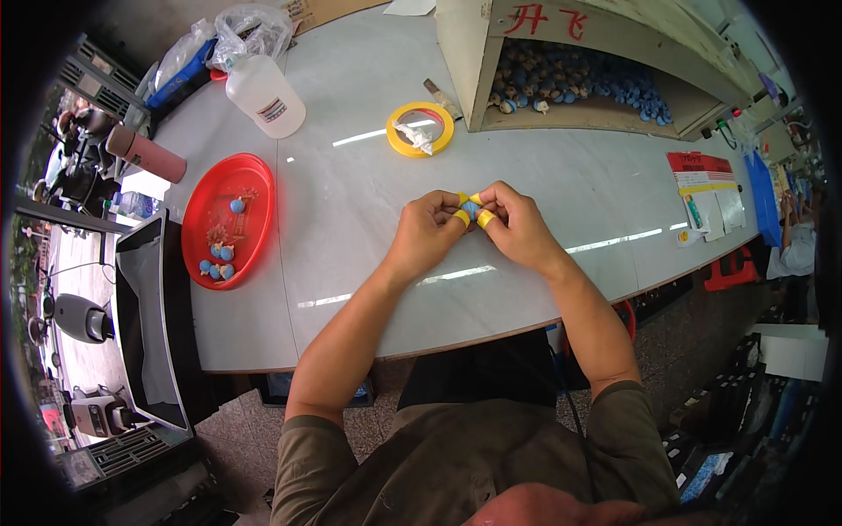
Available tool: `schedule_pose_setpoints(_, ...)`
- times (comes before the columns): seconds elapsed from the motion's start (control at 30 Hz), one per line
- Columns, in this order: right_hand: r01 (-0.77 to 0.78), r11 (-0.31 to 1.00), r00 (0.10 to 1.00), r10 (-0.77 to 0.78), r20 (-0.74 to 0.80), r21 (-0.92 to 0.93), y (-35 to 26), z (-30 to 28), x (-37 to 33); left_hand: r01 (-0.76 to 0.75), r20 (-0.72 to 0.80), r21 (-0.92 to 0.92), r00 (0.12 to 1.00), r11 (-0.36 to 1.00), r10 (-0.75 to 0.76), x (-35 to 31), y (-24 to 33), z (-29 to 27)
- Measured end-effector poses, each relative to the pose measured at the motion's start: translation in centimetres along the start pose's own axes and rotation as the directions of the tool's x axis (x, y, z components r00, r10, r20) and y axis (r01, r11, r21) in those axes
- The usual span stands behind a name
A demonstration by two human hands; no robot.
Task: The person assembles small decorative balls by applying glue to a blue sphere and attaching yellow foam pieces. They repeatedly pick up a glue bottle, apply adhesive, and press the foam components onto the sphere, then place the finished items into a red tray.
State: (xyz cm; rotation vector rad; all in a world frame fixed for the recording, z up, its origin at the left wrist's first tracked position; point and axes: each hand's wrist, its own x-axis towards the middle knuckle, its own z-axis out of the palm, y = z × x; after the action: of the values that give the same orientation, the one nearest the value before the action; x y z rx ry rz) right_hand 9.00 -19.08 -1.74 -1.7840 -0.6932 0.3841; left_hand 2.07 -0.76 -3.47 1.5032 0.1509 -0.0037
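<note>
Over the middle of the table, my left hand (427, 230) and my right hand (517, 226) meet fingertip to fingertip. Between them they pinch a small blue piece (472, 209), mostly covered by the fingers. Yellow tape wraps several fingertips on both hands. To the left lies a red oval tray (266, 230) with several small blue-and-beige figure pieces (227, 253) in it. Many similar blue and beige pieces (561, 83) fill the opening of a pale box-shaped bin at the back right.
Beyond my hands lies a yellow tape roll (396, 143) with crumpled white paper inside. A translucent jug (263, 96) and a pink bottle (147, 154) stand at the back left. The pale bin (465, 53) stands back right. A red-and-white sheet (702, 180) lies far right.
</note>
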Motion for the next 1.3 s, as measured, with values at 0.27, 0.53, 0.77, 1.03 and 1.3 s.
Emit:
schedule_pose_setpoints(0.27,0.059,0.998,0.998,-0.059,-0.036,-0.002,0.8,0.1,0.1,0.006,0.007,-0.043,1.0,0.999,-0.006,0.0,0.4,0.1)
schedule_pose_setpoints(0.53,0.024,1.0,0.999,-0.023,-0.027,0.012,0.3,0.0,0.1,0.001,0.013,-0.072,1.0,0.997,0.0,0.0,0.4,0.1)
schedule_pose_setpoints(0.77,-0.028,0.999,1.0,0.028,-0.01,0.033,-0.4,-0.3,0.0,-0.038,0.013,-0.077,0.999,0.996,0.039,0.2,-0.4,0.0)
schedule_pose_setpoints(1.03,-0.017,0.999,1.0,0.017,-0.009,0.048,0.3,-0.3,0.1,-0.04,0.022,-0.109,0.999,0.993,0.043,0.2,-0.3,-0.1)
schedule_pose_setpoints(1.3,-0.013,0.998,1.0,0.013,0.011,0.065,0.1,-0.3,0.1,-0.018,0.025,-0.037,1.0,0.999,0.019,0.1,0.0,-0.2)
